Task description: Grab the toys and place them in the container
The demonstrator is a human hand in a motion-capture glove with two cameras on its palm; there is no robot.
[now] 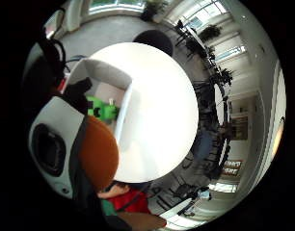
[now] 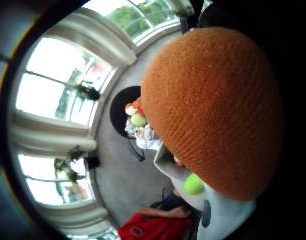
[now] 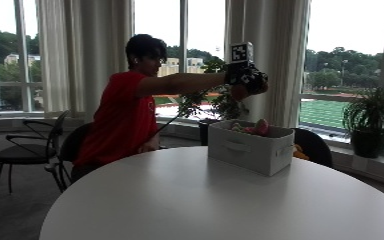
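Outside view: person in red shirt sits at far edge of round white table (image 3: 179,200), right arm stretched out, gloved right hand (image 3: 246,80) raised well above the white fabric storage box w/ a slot handle (image 3: 248,149). Box stands near the table's far edge. Already in it: a pink soft toy (image 3: 261,127) showing over the rim, plus smth pale beside it, too small to name.

Thumb-side palm view: round orange knitted toy (image 2: 213,110) fills most of the frame, so it's right against the palm. Little-finger-side view shows the same orange toy beside the palm, and past it the box's open top w/ a bright green plush toy (image 1: 103,109) lying inside by the near wall. From the outside view the hand looks closed round smth orange-brown, so I'd say fingers are curled on the orange toy, though no fingertip is plainly visible.

Step in hand, as I read it: carry/drop phase. Toy is up in the air, over or just short of the box opening; can't tell exactly which from these angles.

Next move calls for: lower hand until toy is above the open top, inside the walls, then let go. Risk: release too early or off to a side & toy hits the rim, rolls off across the table.
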